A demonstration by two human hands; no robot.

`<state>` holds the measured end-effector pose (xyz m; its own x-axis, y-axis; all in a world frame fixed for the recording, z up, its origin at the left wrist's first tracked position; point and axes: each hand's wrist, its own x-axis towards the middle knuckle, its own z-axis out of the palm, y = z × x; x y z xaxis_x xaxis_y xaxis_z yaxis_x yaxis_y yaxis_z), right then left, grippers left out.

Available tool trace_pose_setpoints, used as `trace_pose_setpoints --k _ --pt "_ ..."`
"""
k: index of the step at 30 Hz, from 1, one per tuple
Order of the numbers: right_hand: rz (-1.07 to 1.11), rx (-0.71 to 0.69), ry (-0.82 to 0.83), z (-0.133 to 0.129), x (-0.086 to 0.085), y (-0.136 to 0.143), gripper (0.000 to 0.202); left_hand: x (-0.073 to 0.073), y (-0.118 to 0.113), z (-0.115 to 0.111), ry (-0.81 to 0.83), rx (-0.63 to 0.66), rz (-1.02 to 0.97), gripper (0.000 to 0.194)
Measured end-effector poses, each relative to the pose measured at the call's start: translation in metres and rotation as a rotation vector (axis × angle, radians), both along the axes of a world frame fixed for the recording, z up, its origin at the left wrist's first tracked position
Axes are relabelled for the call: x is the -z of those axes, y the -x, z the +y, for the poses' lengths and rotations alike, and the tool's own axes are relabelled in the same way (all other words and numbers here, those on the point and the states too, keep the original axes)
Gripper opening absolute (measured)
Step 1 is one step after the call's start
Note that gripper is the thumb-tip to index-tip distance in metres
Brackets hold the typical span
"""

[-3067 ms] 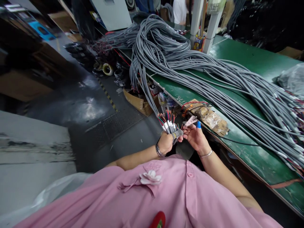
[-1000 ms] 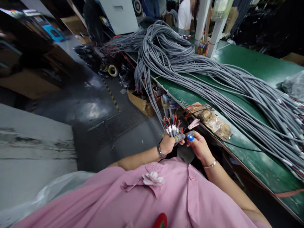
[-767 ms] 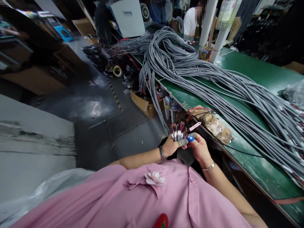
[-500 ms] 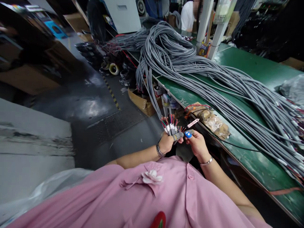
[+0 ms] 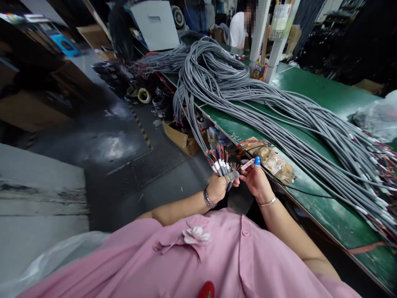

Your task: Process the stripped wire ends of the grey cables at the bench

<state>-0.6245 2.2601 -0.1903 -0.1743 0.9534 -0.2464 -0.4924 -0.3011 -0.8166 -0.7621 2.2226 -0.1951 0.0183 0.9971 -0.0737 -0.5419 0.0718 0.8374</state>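
My left hand (image 5: pixel 217 187) is closed round a bundle of grey cables (image 5: pixel 221 167). Their stripped ends fan upward in many coloured wires, with white wraps just below. A grey finger cover is on the left thumb. My right hand (image 5: pixel 257 184) is at the right of the bundle, its blue-capped thumb raised away from the fingers. Its fingertips are close to the left fingertips; whether they touch a cable I cannot tell. Just behind the right hand, a small pale pink tool (image 5: pixel 247 165) is at the table's edge, partly hidden.
A long heap of grey cables (image 5: pixel 217 87) runs across the green table (image 5: pixel 310 82). A taped brown package (image 5: pixel 276 162) lies near its edge, with a cardboard box (image 5: pixel 180 138) below. White posts (image 5: pixel 259 33) rise behind. A person in white (image 5: pixel 237 29) is at the back.
My right thumb has lifted and moved away from the fingers, opening the earlier pinch. The left hand keeps its hold on the cables. The whole view has shifted slightly.
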Motion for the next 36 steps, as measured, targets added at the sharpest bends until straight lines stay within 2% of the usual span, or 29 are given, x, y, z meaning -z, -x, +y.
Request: trace_pose_setpoints --k 3,9,14,21,24,31,33,36 --pt "-0.012 0.054 -0.028 0.002 -0.003 0.004 0.037 0.001 -0.003 0.002 0.004 -0.007 0.002 0.025" --pt "-0.081 0.135 0.002 -0.002 -0.001 0.000 0.039 0.006 -0.001 0.005 0.010 0.007 0.039 0.027" --pt "-0.008 0.149 -0.007 -0.003 -0.001 0.001 0.034 0.009 -0.002 0.005 0.002 0.042 0.045 0.029" --pt "-0.019 0.184 -0.073 -0.001 0.002 0.003 0.030 0.012 -0.004 0.006 0.039 0.066 0.055 0.030" --pt "0.002 0.153 -0.027 -0.002 0.003 0.004 0.034 0.012 -0.004 0.006 0.030 0.064 0.060 0.030" --pt "0.056 0.013 0.035 -0.001 0.002 -0.004 0.060 0.008 0.004 -0.003 -0.011 0.036 0.060 0.029" --pt "0.052 -0.013 0.044 0.000 0.000 -0.005 0.055 0.006 0.006 -0.003 0.001 0.008 0.048 0.029" --pt "0.006 -0.006 0.000 -0.001 -0.003 -0.005 0.036 0.003 0.007 0.001 0.024 -0.060 0.016 0.028"
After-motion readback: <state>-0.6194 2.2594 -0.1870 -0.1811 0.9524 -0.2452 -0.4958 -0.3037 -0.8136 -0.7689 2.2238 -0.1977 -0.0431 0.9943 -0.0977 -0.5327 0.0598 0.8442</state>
